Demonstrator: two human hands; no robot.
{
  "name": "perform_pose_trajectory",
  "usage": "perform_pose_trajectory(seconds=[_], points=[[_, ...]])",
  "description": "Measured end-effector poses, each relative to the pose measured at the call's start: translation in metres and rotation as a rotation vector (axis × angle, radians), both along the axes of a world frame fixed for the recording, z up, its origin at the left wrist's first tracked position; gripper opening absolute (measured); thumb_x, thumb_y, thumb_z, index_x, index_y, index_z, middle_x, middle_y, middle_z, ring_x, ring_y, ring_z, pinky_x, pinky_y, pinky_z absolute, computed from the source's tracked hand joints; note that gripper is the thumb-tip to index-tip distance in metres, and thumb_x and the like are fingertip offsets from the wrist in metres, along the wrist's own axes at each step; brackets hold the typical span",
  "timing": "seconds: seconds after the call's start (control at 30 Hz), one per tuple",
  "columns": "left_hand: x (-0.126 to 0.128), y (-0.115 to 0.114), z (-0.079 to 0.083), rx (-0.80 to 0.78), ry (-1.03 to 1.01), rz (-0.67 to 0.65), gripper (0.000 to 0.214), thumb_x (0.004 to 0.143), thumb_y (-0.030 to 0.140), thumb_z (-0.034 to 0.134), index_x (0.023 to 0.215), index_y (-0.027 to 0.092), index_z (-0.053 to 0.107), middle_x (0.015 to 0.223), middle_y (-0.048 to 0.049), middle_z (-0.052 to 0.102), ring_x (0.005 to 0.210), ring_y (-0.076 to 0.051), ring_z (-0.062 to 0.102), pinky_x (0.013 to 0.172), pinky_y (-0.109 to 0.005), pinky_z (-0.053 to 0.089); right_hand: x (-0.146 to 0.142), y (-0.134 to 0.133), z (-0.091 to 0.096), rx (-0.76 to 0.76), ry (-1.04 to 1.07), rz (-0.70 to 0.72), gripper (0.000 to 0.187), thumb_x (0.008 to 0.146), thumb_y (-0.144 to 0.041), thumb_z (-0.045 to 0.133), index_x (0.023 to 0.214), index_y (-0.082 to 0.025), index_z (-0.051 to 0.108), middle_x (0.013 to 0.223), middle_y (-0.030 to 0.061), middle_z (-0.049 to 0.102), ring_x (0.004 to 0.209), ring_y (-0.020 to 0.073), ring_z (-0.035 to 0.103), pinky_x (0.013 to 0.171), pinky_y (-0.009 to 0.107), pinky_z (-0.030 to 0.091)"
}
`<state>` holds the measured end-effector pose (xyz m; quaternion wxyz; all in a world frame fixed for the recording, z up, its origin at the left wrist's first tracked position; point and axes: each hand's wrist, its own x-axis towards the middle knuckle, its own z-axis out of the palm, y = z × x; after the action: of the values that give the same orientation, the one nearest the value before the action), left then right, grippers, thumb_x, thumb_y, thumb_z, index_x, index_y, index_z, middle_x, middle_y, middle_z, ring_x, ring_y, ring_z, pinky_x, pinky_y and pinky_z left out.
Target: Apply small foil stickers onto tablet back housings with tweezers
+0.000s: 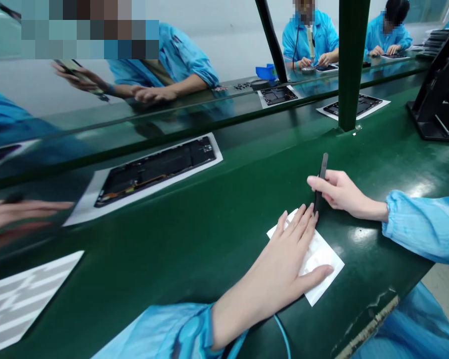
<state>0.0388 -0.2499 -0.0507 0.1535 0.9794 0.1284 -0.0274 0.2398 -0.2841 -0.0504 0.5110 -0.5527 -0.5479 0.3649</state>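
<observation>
My left hand (290, 254) lies flat with its fingers stretched over a small white sheet (324, 257) on the green bench. Much of the sheet is hidden beneath the palm and fingers. My right hand (340, 192) grips dark tweezers (324, 167), held nearly upright just beyond the left fingertips. The lower end of the tweezers comes down beside those fingertips; whether it touches the sheet is hidden.
A dark device panel (157, 172) rests on white paper at left centre. A grey-striped sheet (30, 304) lies at lower left. Behind a green post (353, 65) sits another panel (366, 103). A black stand (434, 94) is at right. Co-workers in blue sit across.
</observation>
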Motion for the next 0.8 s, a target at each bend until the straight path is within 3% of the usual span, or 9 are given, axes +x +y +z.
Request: perform_pose_trajectory(seconds=[0.1, 0.2, 0.27, 0.4, 0.63, 0.8], points=[[-0.001, 0.001, -0.002, -0.002, -0.001, 0.003, 0.091, 0.100, 0.072, 0.031, 0.158, 0.003, 0.022, 0.164, -0.0240, 0.015, 0.154, -0.039, 0.010, 0.123, -0.065, 0.015, 0.014, 0.032, -0.003, 0.114, -0.185, -0.195, 0.044, 0.101, -0.064, 0.037, 0.088, -0.022, 0.045, 0.062, -0.0070, 0.044, 0.051, 0.0107, 0.046, 0.049, 0.022, 0.041], [-0.001, 0.001, -0.002, -0.001, 0.004, 0.000, 0.089, 0.100, 0.070, 0.035, 0.158, 0.003, 0.024, 0.164, -0.0242, 0.016, 0.153, -0.040, 0.012, 0.123, -0.065, 0.017, 0.032, 0.073, -0.001, 0.169, -0.453, -0.251, 0.025, 0.105, -0.042, 0.049, 0.101, -0.019, 0.056, 0.078, -0.0019, 0.057, 0.072, 0.0138, 0.059, 0.071, 0.026, 0.050], [-0.002, 0.001, -0.002, 0.001, 0.010, 0.000, 0.089, 0.100, 0.068, 0.038, 0.158, 0.002, 0.024, 0.163, -0.0246, 0.015, 0.153, -0.041, 0.011, 0.122, -0.066, 0.018, 0.044, 0.103, 0.002, 0.149, -0.639, -0.241, 0.018, 0.101, -0.034, 0.060, 0.106, -0.016, 0.063, 0.096, 0.0027, 0.065, 0.088, 0.0176, 0.065, 0.083, 0.034, 0.054], [-0.002, -0.003, -0.002, 0.002, 0.019, 0.015, 0.089, 0.099, 0.065, 0.045, 0.158, 0.003, 0.022, 0.164, -0.0240, 0.014, 0.153, -0.040, 0.010, 0.124, -0.062, 0.018, 0.066, 0.155, 0.004, 0.033, -0.931, -0.349, 0.028, 0.099, -0.030, 0.066, 0.122, -0.015, 0.064, 0.126, 0.0096, 0.064, 0.111, 0.0258, 0.064, 0.095, 0.048, 0.055], [-0.002, -0.009, 0.003, -0.052, 0.031, 0.031, 0.091, 0.095, 0.062, 0.056, 0.159, 0.006, 0.023, 0.163, -0.0230, 0.012, 0.153, -0.038, 0.009, 0.124, -0.063, 0.019, 0.104, 0.204, -0.003, -0.204, -1.125, -0.718, 0.037, 0.099, -0.033, 0.066, 0.131, -0.015, 0.060, 0.133, 0.0125, 0.060, 0.118, 0.0287, 0.062, 0.099, 0.051, 0.052], [-0.002, -0.011, 0.008, -0.101, 0.052, 0.049, 0.095, 0.095, 0.061, 0.058, 0.159, 0.003, 0.021, 0.163, -0.0227, 0.007, 0.152, -0.040, 0.004, 0.122, -0.066, 0.018, 0.123, 0.221, -0.007, -0.317, -1.173, -0.817, 0.036, 0.100, -0.036, 0.064, 0.128, -0.014, 0.061, 0.128, 0.0124, 0.062, 0.113, 0.0275, 0.063, 0.097, 0.049, 0.053]])
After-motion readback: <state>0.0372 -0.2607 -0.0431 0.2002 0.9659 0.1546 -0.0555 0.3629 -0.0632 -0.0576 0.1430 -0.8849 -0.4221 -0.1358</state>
